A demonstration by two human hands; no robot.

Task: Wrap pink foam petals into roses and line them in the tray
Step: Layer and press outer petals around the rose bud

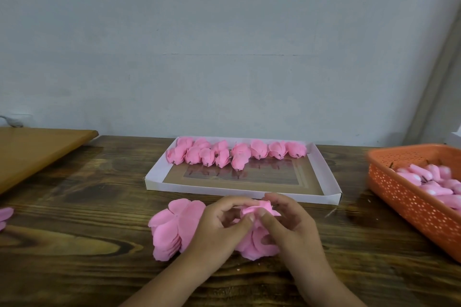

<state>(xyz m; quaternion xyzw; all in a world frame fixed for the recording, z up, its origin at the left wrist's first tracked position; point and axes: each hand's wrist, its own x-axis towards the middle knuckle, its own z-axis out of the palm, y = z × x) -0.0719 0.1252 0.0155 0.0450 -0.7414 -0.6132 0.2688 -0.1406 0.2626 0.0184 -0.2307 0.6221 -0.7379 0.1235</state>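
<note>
Pink foam petals [254, 209] are curling between your pinching left hand [224, 224] and right hand [287, 222]; keep wrapping snugly near the worktop's [74, 244] front edge.

Dark wood table [74, 244] vs pale blue-grey wall [224, 32], lighter board [37, 152] left.

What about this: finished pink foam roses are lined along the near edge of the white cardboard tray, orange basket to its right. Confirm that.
Not quite. The head view shows the finished pink foam roses along the far edge of the white cardboard tray; the near part is bare. The orange perforated plastic basket is indeed to its right.
</note>
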